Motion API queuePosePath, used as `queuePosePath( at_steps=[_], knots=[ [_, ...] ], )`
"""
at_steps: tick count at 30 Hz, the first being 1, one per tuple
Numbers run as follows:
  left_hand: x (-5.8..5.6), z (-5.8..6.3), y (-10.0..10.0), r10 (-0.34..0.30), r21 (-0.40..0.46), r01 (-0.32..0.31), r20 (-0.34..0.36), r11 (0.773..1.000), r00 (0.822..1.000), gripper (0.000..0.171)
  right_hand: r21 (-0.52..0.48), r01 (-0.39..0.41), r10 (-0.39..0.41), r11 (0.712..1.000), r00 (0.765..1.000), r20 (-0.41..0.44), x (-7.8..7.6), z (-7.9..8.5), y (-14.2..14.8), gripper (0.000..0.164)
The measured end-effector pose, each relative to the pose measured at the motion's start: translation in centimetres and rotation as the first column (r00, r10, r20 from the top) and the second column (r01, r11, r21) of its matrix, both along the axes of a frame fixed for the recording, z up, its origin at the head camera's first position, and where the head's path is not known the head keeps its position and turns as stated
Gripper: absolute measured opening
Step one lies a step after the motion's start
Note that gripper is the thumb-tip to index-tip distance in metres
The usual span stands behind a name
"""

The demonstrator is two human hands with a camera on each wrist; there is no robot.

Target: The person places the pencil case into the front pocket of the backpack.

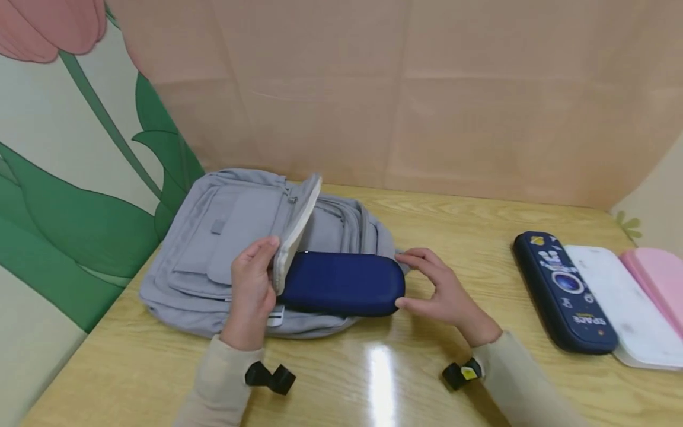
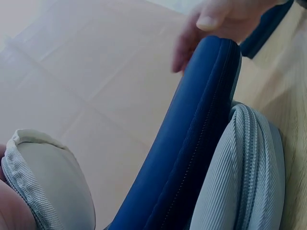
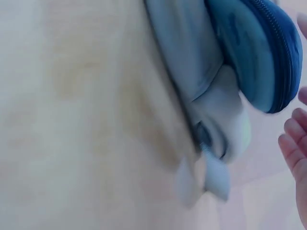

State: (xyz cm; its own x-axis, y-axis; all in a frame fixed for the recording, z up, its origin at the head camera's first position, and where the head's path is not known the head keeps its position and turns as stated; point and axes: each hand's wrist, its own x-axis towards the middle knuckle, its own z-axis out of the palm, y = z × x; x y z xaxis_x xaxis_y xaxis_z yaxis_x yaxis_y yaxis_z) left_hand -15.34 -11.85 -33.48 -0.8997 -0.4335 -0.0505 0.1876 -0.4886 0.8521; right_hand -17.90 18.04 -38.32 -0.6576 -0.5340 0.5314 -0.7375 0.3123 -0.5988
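Plainly, the left hand grips the edge of a flap, thumb on its rim. The right hand is spread, thumb and fingers about the far end of the blue case; the right wrist view shows a gap there, so it seems to have no grip. The case lies on the grey bag, one end hidden behind the raised flap, the other out towards the right hand. The step looks like passing the case through the pocket's mouth; which way, one cannot tell. The next move probably calls for keeping the flap lifted and guiding the case lengthwise, clear of the zip. Well to the right on the table lie a printed case, a white one and a pink one.
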Motion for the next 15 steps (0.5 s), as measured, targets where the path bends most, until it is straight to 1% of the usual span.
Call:
queuePosePath(
  at_steps=[3,6,11,15],
  knots=[
    [0.0,0.0,0.1,-0.007,0.014,0.007,0.004,1.000,1.000,0.015,-0.085,0.032,-0.033,0.996,0.999,-0.014,0.4,-0.8,0.4,0.066],
    [0.0,0.0,0.0,-0.011,0.014,0.011,0.008,1.000,1.000,0.015,-0.126,0.030,-0.030,0.992,1.000,0.005,0.6,-1.0,0.2,0.060],
    [0.0,0.1,0.2,-0.023,0.015,0.023,0.005,1.000,1.000,0.011,-0.153,0.012,-0.005,0.988,0.999,0.044,0.5,-0.9,-0.7,0.053],
    [0.1,0.0,0.2,-0.040,0.029,0.040,-0.004,0.999,0.999,0.009,-0.141,0.028,-0.023,0.990,0.999,0.039,0.3,-0.7,-1.5,0.053]
  ],
)
